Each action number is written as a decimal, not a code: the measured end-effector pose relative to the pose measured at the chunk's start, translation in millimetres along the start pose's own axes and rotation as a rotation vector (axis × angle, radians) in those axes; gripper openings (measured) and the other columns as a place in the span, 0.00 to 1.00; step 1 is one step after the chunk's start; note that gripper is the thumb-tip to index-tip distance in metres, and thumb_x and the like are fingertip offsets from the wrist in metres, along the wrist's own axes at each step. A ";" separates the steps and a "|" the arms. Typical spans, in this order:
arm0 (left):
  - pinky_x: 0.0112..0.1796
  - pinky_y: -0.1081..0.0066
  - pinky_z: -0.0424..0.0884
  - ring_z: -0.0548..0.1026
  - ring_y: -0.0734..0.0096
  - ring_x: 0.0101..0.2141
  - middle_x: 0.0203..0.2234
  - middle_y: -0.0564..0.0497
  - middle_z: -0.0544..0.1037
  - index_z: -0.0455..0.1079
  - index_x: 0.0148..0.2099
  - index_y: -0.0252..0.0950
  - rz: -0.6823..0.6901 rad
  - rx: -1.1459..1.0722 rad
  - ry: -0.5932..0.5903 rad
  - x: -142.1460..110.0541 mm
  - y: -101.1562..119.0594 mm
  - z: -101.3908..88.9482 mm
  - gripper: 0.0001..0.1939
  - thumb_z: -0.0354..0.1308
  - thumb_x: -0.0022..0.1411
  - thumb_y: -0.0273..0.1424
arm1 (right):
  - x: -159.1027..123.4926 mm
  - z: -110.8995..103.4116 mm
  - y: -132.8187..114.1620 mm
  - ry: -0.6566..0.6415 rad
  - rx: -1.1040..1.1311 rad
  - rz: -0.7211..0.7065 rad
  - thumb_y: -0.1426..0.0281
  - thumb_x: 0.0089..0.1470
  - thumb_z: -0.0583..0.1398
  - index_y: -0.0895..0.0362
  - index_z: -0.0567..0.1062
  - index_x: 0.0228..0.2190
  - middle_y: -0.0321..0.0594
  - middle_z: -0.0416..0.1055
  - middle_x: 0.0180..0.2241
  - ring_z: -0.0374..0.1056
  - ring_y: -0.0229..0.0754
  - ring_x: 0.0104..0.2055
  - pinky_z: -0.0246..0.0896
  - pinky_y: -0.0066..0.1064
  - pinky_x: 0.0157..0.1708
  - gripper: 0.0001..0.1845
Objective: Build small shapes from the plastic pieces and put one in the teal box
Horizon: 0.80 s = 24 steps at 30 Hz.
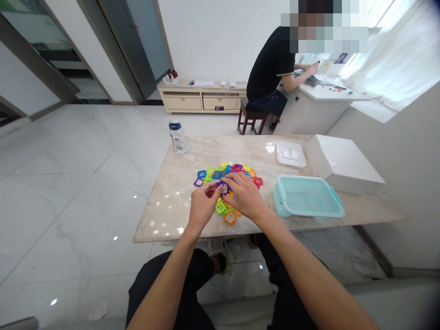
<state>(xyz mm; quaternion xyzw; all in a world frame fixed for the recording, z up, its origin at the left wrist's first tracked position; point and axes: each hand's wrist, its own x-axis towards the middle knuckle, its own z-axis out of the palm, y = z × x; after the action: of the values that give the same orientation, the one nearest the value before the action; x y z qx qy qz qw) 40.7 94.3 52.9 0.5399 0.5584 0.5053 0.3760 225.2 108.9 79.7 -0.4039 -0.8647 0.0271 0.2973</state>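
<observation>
On my feed, the left hand [203, 208] and right hand [244, 196] are clamped together on a purple plastic tile [223, 187], over the multicoloured tile pile [237, 170] at centre frame on the marble table [165, 215].

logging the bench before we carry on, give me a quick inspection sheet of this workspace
surface: marble-look table, pale and glossy
job's things: coloured interlocking plastic pieces heaped mid-table, a purple piece between the hands
clutter: water bottle, teal tray, white box, translucent lid
hands: left hand pinches the purple piece, right hand has fingers at it
cables: white leads on the low cabinet, nothing seen on the table
surroundings: seated person working at a white desk
</observation>
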 end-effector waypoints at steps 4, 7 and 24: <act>0.42 0.62 0.82 0.87 0.57 0.37 0.37 0.44 0.88 0.84 0.50 0.35 -0.006 0.001 0.001 0.4 -0.9 2.2 0.17 0.69 0.65 0.41 | -0.7 2.5 1.6 -0.006 0.011 -0.001 0.71 0.63 0.69 0.55 0.78 0.60 0.52 0.78 0.55 0.70 0.60 0.58 0.71 0.56 0.60 0.24; 0.42 0.62 0.82 0.87 0.57 0.37 0.37 0.44 0.88 0.84 0.50 0.35 -0.009 0.006 -0.004 0.3 0.9 2.1 0.17 0.69 0.65 0.41 | -0.8 4.2 1.6 0.000 0.030 -0.005 0.72 0.63 0.68 0.55 0.77 0.61 0.51 0.77 0.55 0.71 0.59 0.58 0.70 0.55 0.60 0.25; 0.35 0.70 0.77 0.85 0.65 0.36 0.47 0.41 0.86 0.77 0.52 0.35 -0.018 -0.030 -0.025 9.5 -9.6 -0.5 0.17 0.59 0.72 0.42 | -102.8 -2.6 74.9 -0.506 -0.059 0.178 0.68 0.58 0.73 0.56 0.83 0.53 0.50 0.80 0.52 0.76 0.54 0.55 0.70 0.44 0.59 0.22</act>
<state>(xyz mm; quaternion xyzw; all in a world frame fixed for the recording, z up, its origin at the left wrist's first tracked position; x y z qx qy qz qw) 36.8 104.4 44.9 0.5354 0.5510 0.5033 0.3954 328.7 85.3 9.7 -0.4673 -0.8730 0.1278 0.0564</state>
